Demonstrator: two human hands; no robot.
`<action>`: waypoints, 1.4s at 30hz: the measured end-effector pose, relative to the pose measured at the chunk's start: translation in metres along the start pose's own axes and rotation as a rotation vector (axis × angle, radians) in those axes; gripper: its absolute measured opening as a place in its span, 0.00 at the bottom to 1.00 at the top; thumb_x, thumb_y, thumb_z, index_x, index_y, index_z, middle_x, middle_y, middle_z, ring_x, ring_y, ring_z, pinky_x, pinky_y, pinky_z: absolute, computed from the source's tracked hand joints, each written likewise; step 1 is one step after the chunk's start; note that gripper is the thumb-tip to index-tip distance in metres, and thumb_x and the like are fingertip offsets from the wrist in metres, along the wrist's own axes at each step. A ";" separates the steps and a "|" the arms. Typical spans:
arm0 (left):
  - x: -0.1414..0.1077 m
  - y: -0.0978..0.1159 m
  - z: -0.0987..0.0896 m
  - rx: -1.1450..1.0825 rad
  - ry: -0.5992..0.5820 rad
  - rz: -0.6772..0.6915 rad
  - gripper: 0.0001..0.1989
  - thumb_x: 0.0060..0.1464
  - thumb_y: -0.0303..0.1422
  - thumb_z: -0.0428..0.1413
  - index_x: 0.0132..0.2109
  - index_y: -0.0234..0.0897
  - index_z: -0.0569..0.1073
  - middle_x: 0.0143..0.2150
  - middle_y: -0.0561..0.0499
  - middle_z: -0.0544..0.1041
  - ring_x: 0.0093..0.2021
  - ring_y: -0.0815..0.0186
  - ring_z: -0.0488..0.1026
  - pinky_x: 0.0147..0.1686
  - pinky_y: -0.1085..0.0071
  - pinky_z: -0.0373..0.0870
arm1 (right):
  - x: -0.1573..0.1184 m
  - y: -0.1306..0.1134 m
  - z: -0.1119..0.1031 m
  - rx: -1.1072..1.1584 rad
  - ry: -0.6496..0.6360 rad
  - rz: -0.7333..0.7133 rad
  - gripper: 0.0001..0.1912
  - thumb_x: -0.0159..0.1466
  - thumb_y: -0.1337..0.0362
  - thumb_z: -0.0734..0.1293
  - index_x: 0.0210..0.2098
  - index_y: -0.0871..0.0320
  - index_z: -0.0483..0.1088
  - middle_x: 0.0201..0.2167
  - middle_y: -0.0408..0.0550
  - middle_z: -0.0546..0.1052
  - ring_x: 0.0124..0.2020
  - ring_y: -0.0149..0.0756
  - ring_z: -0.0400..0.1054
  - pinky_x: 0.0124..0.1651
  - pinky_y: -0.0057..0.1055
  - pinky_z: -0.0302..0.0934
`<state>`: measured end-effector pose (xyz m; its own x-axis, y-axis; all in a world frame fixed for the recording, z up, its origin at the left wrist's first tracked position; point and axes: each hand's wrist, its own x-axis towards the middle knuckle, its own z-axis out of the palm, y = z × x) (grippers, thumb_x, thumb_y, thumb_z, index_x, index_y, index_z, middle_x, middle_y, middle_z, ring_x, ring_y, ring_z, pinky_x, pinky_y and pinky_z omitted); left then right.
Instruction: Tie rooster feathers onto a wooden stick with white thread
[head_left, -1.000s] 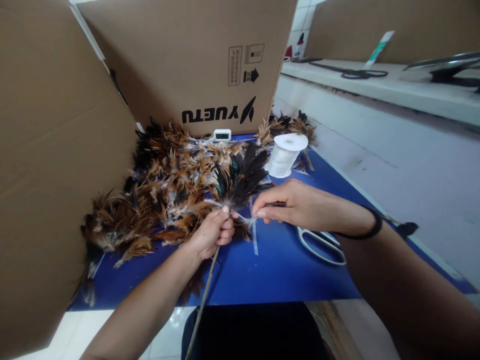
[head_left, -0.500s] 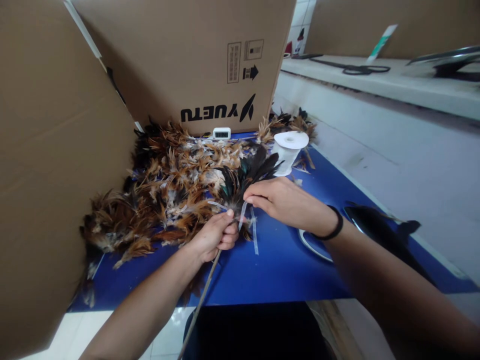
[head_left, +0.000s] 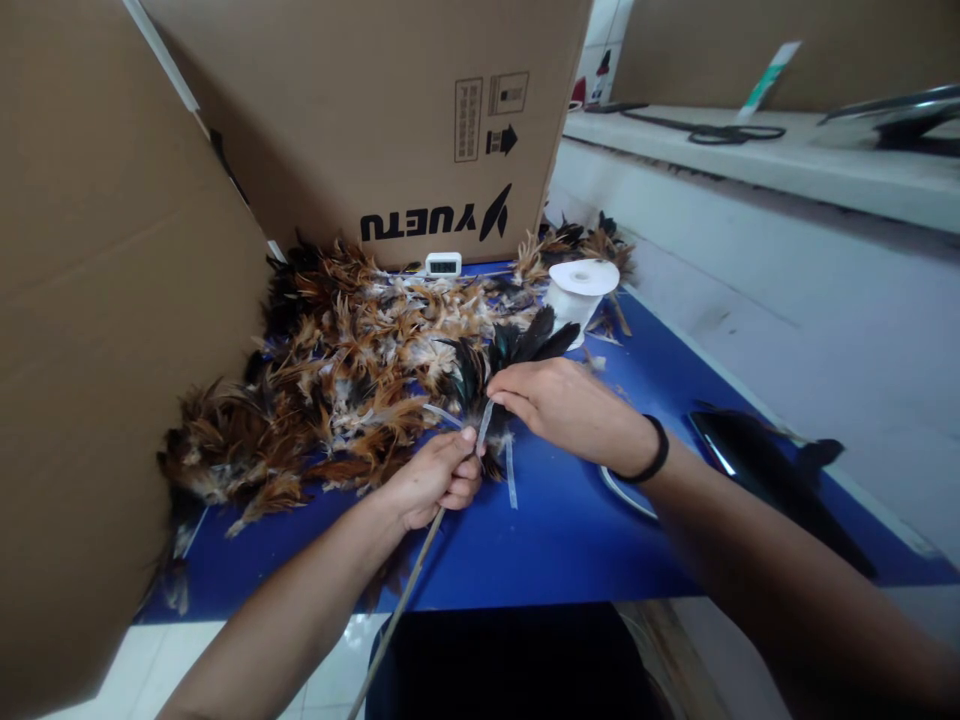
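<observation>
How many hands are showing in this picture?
2: the left hand grips a thin stick just below dark feathers; the right hand pinches a pale strip near the feathers' base.

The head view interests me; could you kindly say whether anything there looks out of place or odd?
Yes: behind the heap of feathers, the printed cardboard looks wrongly turned, since its YUETU lettering is upside down and its arrow points sideways.

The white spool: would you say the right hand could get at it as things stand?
Probably yes: the white spool stands just beyond the right hand, with only dark feathers partly in front, but that hand pinches a pale strip and would likely need to release it first.
</observation>
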<state>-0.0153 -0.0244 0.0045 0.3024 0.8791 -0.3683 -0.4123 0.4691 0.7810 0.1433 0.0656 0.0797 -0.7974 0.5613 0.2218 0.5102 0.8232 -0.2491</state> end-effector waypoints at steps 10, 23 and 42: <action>-0.002 -0.013 0.009 0.398 0.169 0.043 0.25 0.49 0.58 0.49 0.31 0.38 0.57 0.21 0.60 0.58 0.15 0.79 0.52 0.12 0.82 0.46 | 0.008 -0.012 -0.007 -0.182 -0.109 0.003 0.13 0.66 0.67 0.57 0.32 0.59 0.71 0.32 0.50 0.77 0.34 0.36 0.70 0.34 0.29 0.53; -0.010 -0.013 0.017 0.839 0.124 0.156 0.22 0.58 0.51 0.40 0.28 0.38 0.57 0.21 0.56 0.62 0.17 0.73 0.60 0.17 0.76 0.55 | 0.052 -0.019 0.004 -0.181 -0.414 -0.156 0.06 0.59 0.68 0.65 0.30 0.58 0.76 0.30 0.49 0.77 0.34 0.36 0.69 0.31 0.28 0.52; -0.025 0.001 0.031 0.119 -0.229 0.016 0.19 0.58 0.47 0.48 0.29 0.38 0.57 0.18 0.63 0.48 0.15 0.79 0.41 0.11 0.83 0.38 | -0.091 -0.023 0.076 1.236 0.161 0.526 0.12 0.60 0.58 0.65 0.37 0.59 0.73 0.18 0.42 0.72 0.16 0.28 0.62 0.19 0.26 0.56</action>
<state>0.0032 -0.0484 0.0295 0.4894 0.8377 -0.2424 -0.3189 0.4306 0.8443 0.1796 -0.0107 -0.0063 -0.5088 0.8575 -0.0757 0.0512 -0.0576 -0.9970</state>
